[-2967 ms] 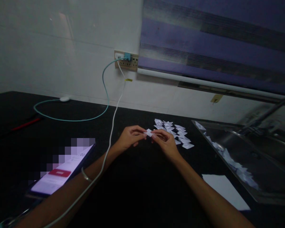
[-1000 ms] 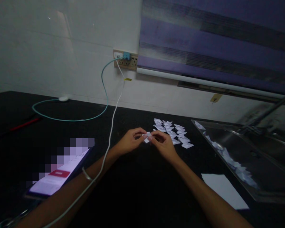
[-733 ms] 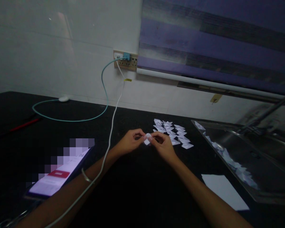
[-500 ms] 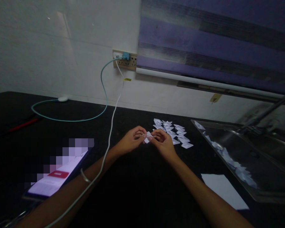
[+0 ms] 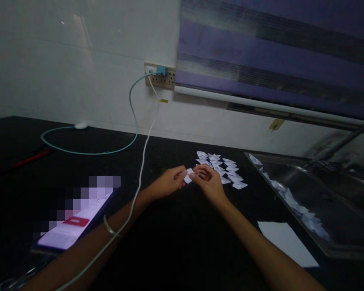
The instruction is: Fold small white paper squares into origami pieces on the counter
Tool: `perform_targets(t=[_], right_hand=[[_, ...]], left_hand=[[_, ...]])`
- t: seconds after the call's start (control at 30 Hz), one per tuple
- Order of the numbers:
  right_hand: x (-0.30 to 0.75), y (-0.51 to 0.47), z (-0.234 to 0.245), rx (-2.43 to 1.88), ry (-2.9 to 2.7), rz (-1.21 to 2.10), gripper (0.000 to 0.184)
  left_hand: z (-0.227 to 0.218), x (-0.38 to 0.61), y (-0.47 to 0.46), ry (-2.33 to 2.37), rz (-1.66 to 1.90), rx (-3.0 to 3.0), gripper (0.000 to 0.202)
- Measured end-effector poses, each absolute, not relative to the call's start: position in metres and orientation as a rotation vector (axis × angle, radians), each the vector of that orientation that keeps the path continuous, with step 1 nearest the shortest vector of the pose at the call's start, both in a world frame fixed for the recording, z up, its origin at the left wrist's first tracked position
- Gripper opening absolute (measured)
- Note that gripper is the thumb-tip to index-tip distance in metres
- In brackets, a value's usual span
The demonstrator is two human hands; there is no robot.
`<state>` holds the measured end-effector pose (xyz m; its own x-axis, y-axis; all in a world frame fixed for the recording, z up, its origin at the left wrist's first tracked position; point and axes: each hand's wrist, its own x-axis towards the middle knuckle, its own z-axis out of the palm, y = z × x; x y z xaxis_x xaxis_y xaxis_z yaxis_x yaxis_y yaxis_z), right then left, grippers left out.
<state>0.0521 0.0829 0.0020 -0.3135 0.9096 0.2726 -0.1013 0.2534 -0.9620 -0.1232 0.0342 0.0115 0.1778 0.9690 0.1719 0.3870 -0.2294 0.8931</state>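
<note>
A small folded piece of white paper (image 5: 188, 176) is held up between my two hands over the dark countertop. My left hand (image 5: 170, 180) pinches its left edge with the thumb and curled fingers. On the other side my right hand (image 5: 208, 180) grips the right edge, thumb in front and fingers behind. Just beyond my right hand lie folded paper boats (image 5: 235, 178) in rows, several of them, partly covered by that hand. Flat sheets of white paper (image 5: 286, 242) rest near my right forearm.
More folded white papers (image 5: 303, 214) line the left rim of a metal sink (image 5: 336, 250) at the right. A lit phone or tablet (image 5: 63, 234) lies at the left. A white cable (image 5: 142, 165) runs across my left forearm from the wall socket (image 5: 170, 79); a teal cable (image 5: 87, 153) loops behind.
The fingers of my left hand have curled in more closely at the paper's left edge. My right hand keeps nearly the same grip, and the paper stays in place.
</note>
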Motion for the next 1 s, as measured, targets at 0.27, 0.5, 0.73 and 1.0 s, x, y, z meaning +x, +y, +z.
perform_targets(t=[0.27,0.5,0.73,1.0], right_hand=[[0.0523,0.0832,0.0033,-0.802,-1.461,1.338,0.038],[0.0524,0.0804,0.0065,-0.848,-1.428,1.373,0.035],[0.0511,0.0791,0.0083,-0.851,-1.412,1.398,0.032],[0.0515,0.0802,0.0000,-0.852,-1.364,1.611,0.035]], left_hand=[[0.0097,-0.1237,0.0338,1.287,1.050,1.769,0.034],[0.0101,-0.1237,0.0341,1.289,1.068,1.759,0.039],[0.0074,-0.1240,0.0357,1.347,1.017,1.782,0.040],[0.0048,-0.1263,0.0362,1.340,0.994,1.855,0.042]])
